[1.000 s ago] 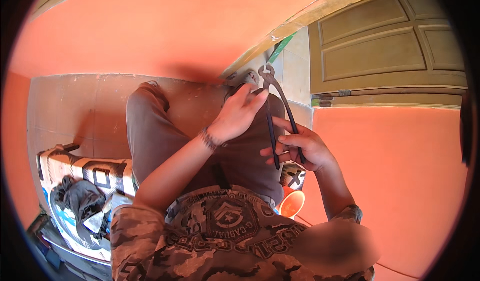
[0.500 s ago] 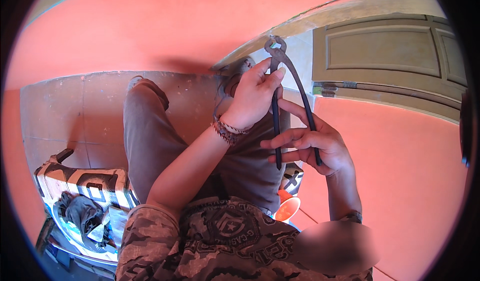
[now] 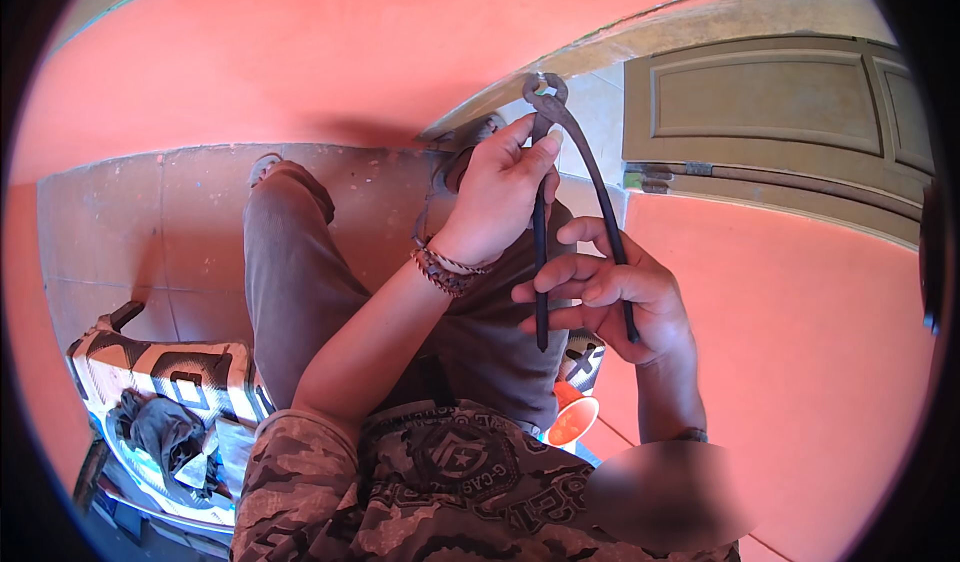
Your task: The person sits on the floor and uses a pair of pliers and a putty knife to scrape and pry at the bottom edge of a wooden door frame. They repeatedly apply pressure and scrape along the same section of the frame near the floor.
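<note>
A pair of long-handled pincers (image 3: 602, 182) is held upright in front of me, its rounded jaws at the top and its dark handles spread apart below. My left hand (image 3: 498, 187) pinches one handle just under the pivot between thumb and fingers; a braided bracelet circles that wrist. Around the lower handles is my right hand (image 3: 630, 297), its fingers loosely bent and spaced apart. One handle lies against its palm, and the fingertips reach across to the other handle. Something small and pale shows at the jaws, too small to make out.
A patterned chair (image 3: 165, 362) with dark cloth (image 3: 165, 427) on it stands at the left. An orange container (image 3: 572, 420) is beside my right thigh. A wooden door (image 3: 760, 107) is at the upper right, and a pink wall (image 3: 300, 52) rises ahead.
Both hands and the pincers have shifted slightly left. The lower handle ends have dropped a little, and the right hand's fingers have bent and spread somewhat differently.
</note>
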A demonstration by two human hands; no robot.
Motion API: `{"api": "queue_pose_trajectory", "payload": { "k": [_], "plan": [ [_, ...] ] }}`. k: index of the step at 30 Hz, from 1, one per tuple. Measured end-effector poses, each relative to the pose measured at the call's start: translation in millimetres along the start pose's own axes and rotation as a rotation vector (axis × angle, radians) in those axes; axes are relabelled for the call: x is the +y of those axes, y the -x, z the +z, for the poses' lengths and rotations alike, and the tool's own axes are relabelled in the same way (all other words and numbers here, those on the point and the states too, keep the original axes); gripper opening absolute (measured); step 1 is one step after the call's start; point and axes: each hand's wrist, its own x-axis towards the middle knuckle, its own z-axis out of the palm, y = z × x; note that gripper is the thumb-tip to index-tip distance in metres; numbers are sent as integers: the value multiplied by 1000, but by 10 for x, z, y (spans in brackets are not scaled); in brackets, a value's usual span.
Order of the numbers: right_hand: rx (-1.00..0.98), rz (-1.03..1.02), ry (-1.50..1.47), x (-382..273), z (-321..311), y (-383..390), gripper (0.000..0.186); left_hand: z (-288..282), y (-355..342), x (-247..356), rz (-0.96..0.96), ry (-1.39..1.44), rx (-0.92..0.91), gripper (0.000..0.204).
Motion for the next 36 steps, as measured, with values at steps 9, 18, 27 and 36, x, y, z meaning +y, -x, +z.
{"api": "queue_pose_trajectory", "payload": {
  "k": [9, 18, 27, 36],
  "plan": [
    [56, -86, 144, 297, 104, -205, 41, -14, 25, 30, -8, -8, 65, 30],
    [11, -121, 63, 215, 174, -204, 29, 40, 37, 69, 22, -24, 117, 30],
    [122, -119, 160, 295, 219, -229, 26, 13, 7, 3, 60, -65, 139, 30],
    [197, -113, 173, 161, 556, -209, 22, -27, -13, 187, -82, -33, 78, 27]
  ]
}}
